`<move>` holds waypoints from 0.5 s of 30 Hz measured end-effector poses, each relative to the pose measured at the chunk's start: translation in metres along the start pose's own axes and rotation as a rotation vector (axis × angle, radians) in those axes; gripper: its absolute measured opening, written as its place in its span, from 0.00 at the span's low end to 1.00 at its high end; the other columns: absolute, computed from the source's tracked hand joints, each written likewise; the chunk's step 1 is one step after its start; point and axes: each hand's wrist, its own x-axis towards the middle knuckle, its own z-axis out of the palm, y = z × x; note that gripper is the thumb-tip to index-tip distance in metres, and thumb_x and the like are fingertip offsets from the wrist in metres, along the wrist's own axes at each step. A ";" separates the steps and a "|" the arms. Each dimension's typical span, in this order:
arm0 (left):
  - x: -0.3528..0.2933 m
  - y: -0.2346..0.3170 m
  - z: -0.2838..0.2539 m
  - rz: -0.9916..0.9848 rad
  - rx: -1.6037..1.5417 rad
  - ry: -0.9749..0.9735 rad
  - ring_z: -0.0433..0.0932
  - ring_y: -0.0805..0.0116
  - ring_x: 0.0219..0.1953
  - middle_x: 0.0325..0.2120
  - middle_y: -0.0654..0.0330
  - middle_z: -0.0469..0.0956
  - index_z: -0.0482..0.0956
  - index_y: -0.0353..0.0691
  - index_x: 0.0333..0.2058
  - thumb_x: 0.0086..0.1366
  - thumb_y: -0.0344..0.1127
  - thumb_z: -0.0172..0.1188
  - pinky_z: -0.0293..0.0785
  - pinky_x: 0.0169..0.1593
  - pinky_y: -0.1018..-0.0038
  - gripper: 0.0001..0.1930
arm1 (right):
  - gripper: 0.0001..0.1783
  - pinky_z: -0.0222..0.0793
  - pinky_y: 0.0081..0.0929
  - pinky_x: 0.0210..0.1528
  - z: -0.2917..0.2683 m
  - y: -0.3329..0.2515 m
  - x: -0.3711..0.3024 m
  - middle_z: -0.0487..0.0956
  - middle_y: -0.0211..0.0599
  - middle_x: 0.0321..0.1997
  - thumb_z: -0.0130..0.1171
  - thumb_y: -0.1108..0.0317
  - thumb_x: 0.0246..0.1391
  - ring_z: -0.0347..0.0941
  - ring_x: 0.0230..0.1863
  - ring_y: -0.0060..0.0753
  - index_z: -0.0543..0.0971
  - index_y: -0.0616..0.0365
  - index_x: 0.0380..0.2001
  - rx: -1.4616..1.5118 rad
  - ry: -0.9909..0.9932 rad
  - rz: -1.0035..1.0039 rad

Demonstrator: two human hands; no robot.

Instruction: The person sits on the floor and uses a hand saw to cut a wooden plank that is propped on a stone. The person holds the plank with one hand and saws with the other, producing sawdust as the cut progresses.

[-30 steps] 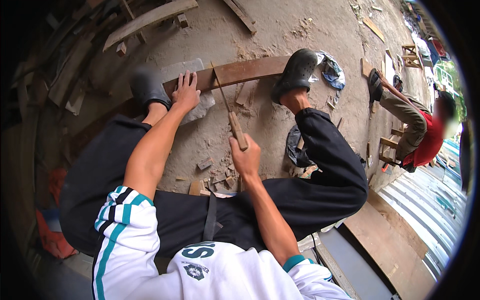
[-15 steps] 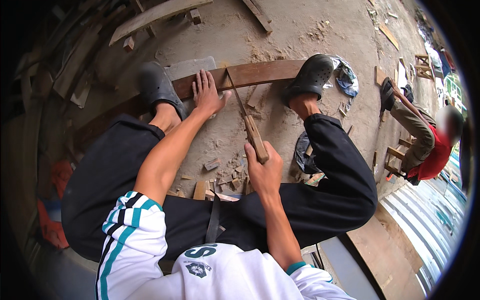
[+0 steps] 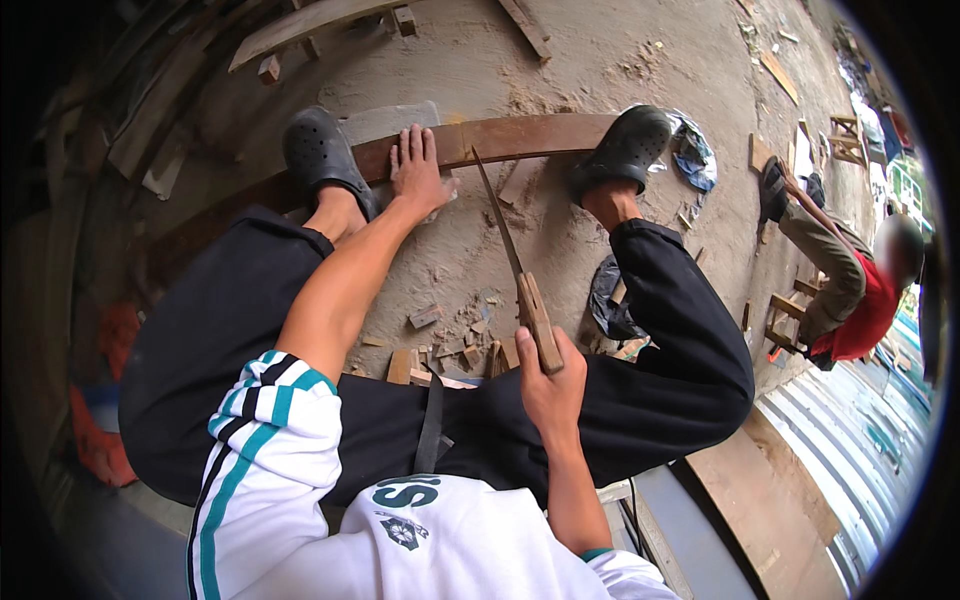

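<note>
A long reddish-brown wooden plank (image 3: 540,138) lies across the floor in front of me, its ends under or against my two dark clogs. My left hand (image 3: 420,182) rests on the plank with fingers stretched flat over its top and the thumb side by the near edge. In my right hand (image 3: 553,385) is the wooden handle of a handsaw (image 3: 507,240), fingers wrapped round it. The narrow blade points away from me, and its tip meets the plank's near edge just right of my left hand. A thin line crosses the plank there.
Wood offcuts (image 3: 425,316) and sawdust litter the floor between my legs. A plastic bag (image 3: 692,160) lies beside my right clog (image 3: 630,145). Far left stands a low board on legs (image 3: 310,28). A person in red (image 3: 858,315) sits at the right, near corrugated sheeting (image 3: 850,460).
My right hand has drawn the saw back toward me and slightly right, so less blade lies over the plank. The left hand stays on the plank, nearly in place.
</note>
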 end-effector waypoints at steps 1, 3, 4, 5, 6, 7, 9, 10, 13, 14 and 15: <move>0.000 0.000 -0.004 0.006 -0.020 0.008 0.37 0.47 0.74 0.72 0.45 0.41 0.43 0.34 0.71 0.57 0.60 0.63 0.36 0.73 0.52 0.55 | 0.16 0.62 0.28 0.25 0.000 0.011 0.004 0.69 0.37 0.16 0.62 0.62 0.61 0.61 0.20 0.24 0.75 0.64 0.26 0.000 0.025 -0.023; 0.004 0.003 -0.012 0.021 -0.043 0.016 0.42 0.48 0.73 0.71 0.45 0.48 0.50 0.34 0.69 0.58 0.59 0.62 0.38 0.73 0.52 0.50 | 0.16 0.61 0.28 0.24 -0.003 0.020 0.006 0.69 0.34 0.15 0.62 0.62 0.61 0.61 0.19 0.23 0.75 0.63 0.25 0.043 0.074 -0.045; 0.005 0.002 -0.017 0.022 -0.037 -0.026 0.42 0.48 0.73 0.71 0.46 0.48 0.50 0.34 0.69 0.59 0.59 0.61 0.39 0.73 0.52 0.49 | 0.17 0.60 0.26 0.24 -0.005 0.019 0.005 0.68 0.31 0.16 0.62 0.62 0.61 0.60 0.20 0.21 0.74 0.63 0.24 0.065 0.069 -0.049; 0.013 -0.001 -0.022 0.026 -0.031 -0.061 0.43 0.49 0.73 0.71 0.46 0.48 0.51 0.34 0.69 0.60 0.58 0.61 0.39 0.73 0.52 0.49 | 0.18 0.58 0.24 0.24 -0.006 0.015 0.007 0.68 0.28 0.17 0.62 0.61 0.62 0.60 0.21 0.19 0.74 0.63 0.24 0.089 0.069 -0.060; 0.017 -0.002 -0.025 0.031 -0.024 -0.095 0.43 0.49 0.73 0.71 0.46 0.48 0.51 0.35 0.69 0.61 0.58 0.60 0.39 0.73 0.52 0.48 | 0.18 0.57 0.22 0.25 -0.007 0.012 0.008 0.68 0.25 0.18 0.62 0.61 0.62 0.59 0.22 0.16 0.73 0.63 0.24 0.113 0.069 -0.071; 0.018 -0.001 -0.027 0.055 -0.008 -0.075 0.40 0.51 0.74 0.72 0.45 0.45 0.47 0.34 0.70 0.62 0.59 0.58 0.36 0.74 0.53 0.49 | 0.18 0.57 0.22 0.24 -0.009 0.008 0.010 0.68 0.24 0.18 0.62 0.61 0.62 0.59 0.22 0.16 0.73 0.63 0.24 0.122 0.074 -0.068; 0.027 0.014 -0.027 0.117 0.024 0.033 0.37 0.51 0.75 0.72 0.45 0.42 0.45 0.32 0.70 0.63 0.61 0.56 0.34 0.74 0.53 0.50 | 0.18 0.56 0.21 0.24 -0.013 0.002 0.013 0.67 0.23 0.18 0.62 0.61 0.62 0.59 0.22 0.15 0.74 0.62 0.24 0.140 0.082 -0.061; 0.031 0.020 -0.025 0.145 0.043 0.086 0.36 0.51 0.75 0.73 0.45 0.40 0.43 0.32 0.70 0.63 0.62 0.55 0.32 0.74 0.53 0.51 | 0.17 0.57 0.22 0.24 -0.016 0.003 0.014 0.68 0.25 0.18 0.62 0.61 0.62 0.59 0.21 0.16 0.74 0.63 0.25 0.135 0.100 -0.080; 0.036 0.033 -0.007 0.231 0.082 0.112 0.38 0.48 0.75 0.73 0.43 0.38 0.43 0.31 0.70 0.63 0.63 0.55 0.37 0.74 0.53 0.51 | 0.16 0.59 0.23 0.24 -0.024 0.008 0.021 0.67 0.28 0.17 0.63 0.61 0.61 0.59 0.21 0.17 0.75 0.63 0.26 0.110 0.132 -0.116; 0.023 0.046 -0.007 0.325 0.129 0.077 0.39 0.48 0.75 0.72 0.43 0.40 0.45 0.31 0.70 0.63 0.63 0.55 0.38 0.74 0.54 0.50 | 0.17 0.59 0.23 0.24 -0.030 0.013 0.023 0.67 0.27 0.17 0.63 0.61 0.62 0.59 0.21 0.17 0.75 0.63 0.25 0.122 0.139 -0.101; 0.002 0.057 -0.004 0.418 0.177 0.043 0.40 0.48 0.75 0.72 0.42 0.41 0.46 0.31 0.70 0.64 0.62 0.55 0.39 0.74 0.54 0.50 | 0.17 0.58 0.23 0.24 -0.035 0.018 0.025 0.67 0.27 0.17 0.62 0.61 0.62 0.59 0.21 0.17 0.75 0.62 0.25 0.134 0.145 -0.087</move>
